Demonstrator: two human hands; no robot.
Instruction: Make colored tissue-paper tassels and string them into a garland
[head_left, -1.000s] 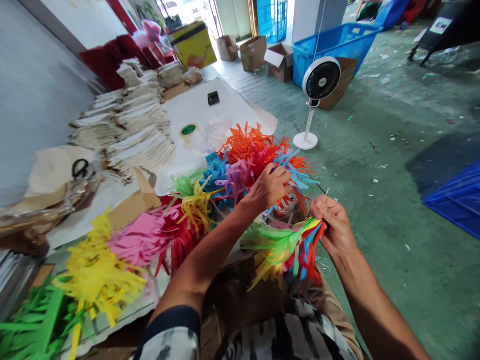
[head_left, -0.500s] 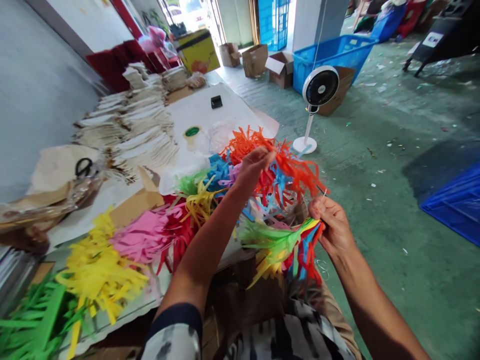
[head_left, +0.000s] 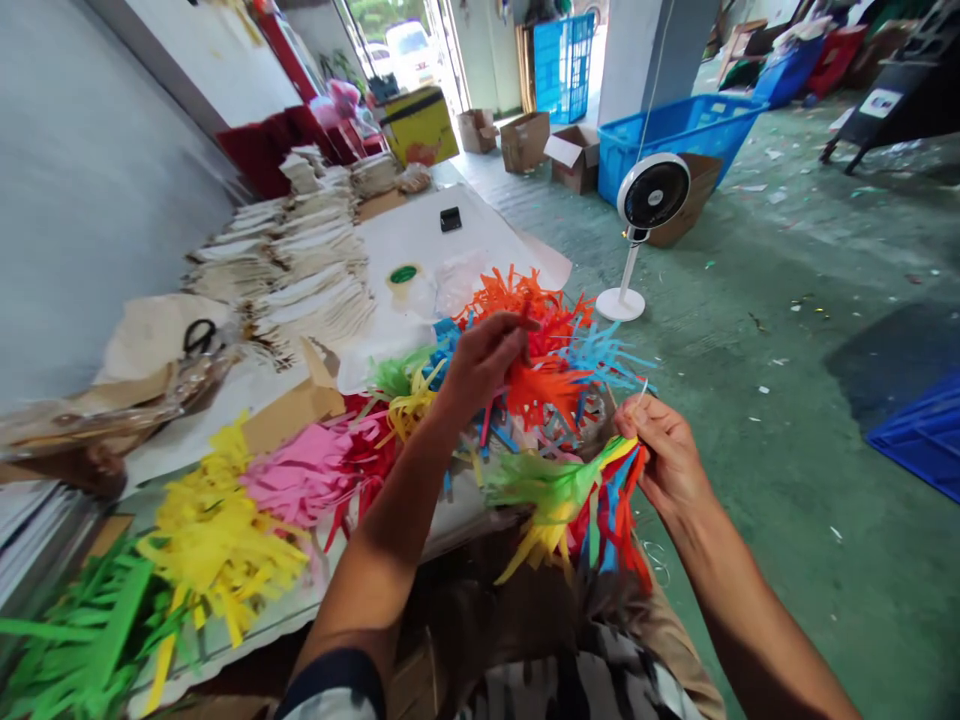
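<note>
My right hand (head_left: 664, 455) is closed around the top of a bundle of fringed paper tassels (head_left: 570, 505) in green, yellow, red and blue, which hangs down over my lap; a thin wire sticks up from the fingers. My left hand (head_left: 484, 355) is pinched on an orange fringed paper piece (head_left: 544, 385), held just above a heap of orange, blue and red fringed pieces (head_left: 540, 310) on the table edge. The two hands are apart, the left one higher and further left.
Piles of yellow (head_left: 210, 540), pink (head_left: 300, 480) and green (head_left: 82, 630) fringed paper lie along the table (head_left: 420, 230), with stacked beige bundles (head_left: 300, 270), scissors (head_left: 196, 335) and a tape roll (head_left: 403, 275) behind. A white fan (head_left: 649, 200), blue crates and cardboard boxes stand on the green floor.
My left hand moved from the blue fringe up and left, took hold of an orange piece and now draws it off the heap. My right hand kept its bundle almost still.
</note>
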